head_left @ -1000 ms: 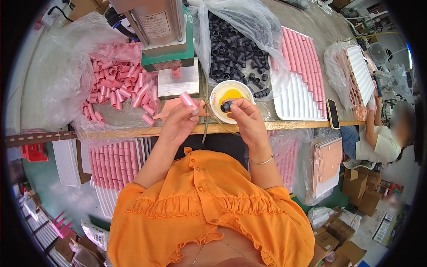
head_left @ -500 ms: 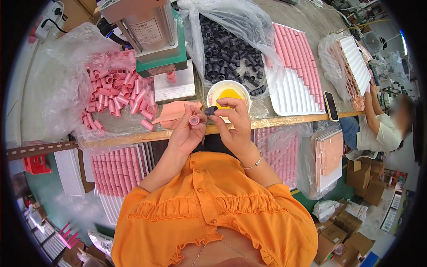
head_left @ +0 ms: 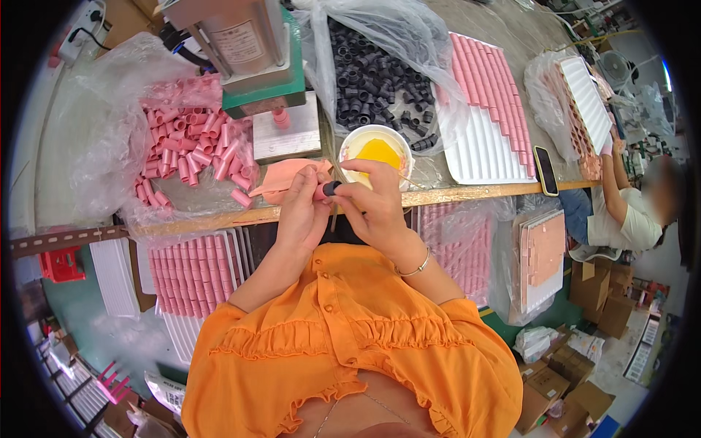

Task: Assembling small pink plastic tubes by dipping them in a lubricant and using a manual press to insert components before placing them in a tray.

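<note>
My left hand point(head_left: 303, 208) is closed round a small pink plastic tube point(head_left: 319, 193), held over the bench's front edge. Pinched in the fingers of my right hand point(head_left: 376, 201) is a black plastic collar point(head_left: 331, 188), which meets the end of the tube; how far one sits in the other is hidden by my fingers. Just beyond my right hand stands a white bowl point(head_left: 350, 144) with yellow stuff in it and a thin stick across its rim. A peach-coloured cloth point(head_left: 277, 179) lies on the bench beside my left hand.
Loose pink tubes point(head_left: 193, 150) lie in clear plastic at left. A green press point(head_left: 263, 98) stands over a metal block point(head_left: 286, 139). Black collars point(head_left: 372, 80) fill a bag behind the bowl. At right are a ribbed white tray point(head_left: 478, 150) with tube rows, a phone point(head_left: 545, 171) and another person point(head_left: 624, 208).
My right hand has moved left and brought the black collar against the end of the pink tube. The tube has turned toward the collar in my left hand.
</note>
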The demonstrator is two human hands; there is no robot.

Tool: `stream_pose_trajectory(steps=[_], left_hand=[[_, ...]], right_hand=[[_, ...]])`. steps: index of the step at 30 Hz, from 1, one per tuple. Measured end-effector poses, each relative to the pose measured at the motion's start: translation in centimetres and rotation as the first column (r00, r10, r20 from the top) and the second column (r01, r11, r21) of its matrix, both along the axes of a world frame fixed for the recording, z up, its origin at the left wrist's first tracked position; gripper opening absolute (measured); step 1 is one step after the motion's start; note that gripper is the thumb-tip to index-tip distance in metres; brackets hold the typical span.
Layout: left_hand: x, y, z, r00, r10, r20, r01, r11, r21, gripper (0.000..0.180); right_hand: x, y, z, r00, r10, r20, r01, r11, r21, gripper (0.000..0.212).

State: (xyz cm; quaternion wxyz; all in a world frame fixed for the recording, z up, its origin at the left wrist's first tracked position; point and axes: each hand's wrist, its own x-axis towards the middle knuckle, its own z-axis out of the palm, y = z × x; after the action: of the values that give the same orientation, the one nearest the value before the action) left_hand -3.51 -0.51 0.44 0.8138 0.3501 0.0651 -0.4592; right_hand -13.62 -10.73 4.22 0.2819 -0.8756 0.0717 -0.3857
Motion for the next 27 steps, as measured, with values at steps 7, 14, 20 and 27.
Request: stream_pose_trajectory(steps=[7, 14, 20, 27], left_hand=[[0.0, -0.1, -1.3, 0.998, 0.017, 0.063, -0.019, 0.999, 0.027, 0.020], [2.4, 0.7, -2.7, 0.996, -0.083, 0.040, 0.086, 0.994, -0.073, 0.016], [1.7, 1.0, -2.4, 0.999, -0.032, -0.024, 0.031, 0.999, -0.029, 0.015], [2.0, -0.6, -1.1, 0.908, 0.016, 0.418, -0.005, 1.000, -0.029, 0.016]], right_hand=[[-1.9, -2.6, 0.3, 0.996, -0.094, -0.007, 0.094, 0.995, 0.044, 0.023], [-17.7, -23.3, -7.4, 0.133, -0.979, -0.155, 0.950, 0.170, -0.262, 0.036], [-20.4, -29.2, -8.4, -0.034, -0.881, -0.472, 0.946, 0.124, -0.299, 0.038], [-23.2, -28.9, -9.4, 0.088, -0.961, -0.262, 0.970, 0.143, -0.197, 0.033]])
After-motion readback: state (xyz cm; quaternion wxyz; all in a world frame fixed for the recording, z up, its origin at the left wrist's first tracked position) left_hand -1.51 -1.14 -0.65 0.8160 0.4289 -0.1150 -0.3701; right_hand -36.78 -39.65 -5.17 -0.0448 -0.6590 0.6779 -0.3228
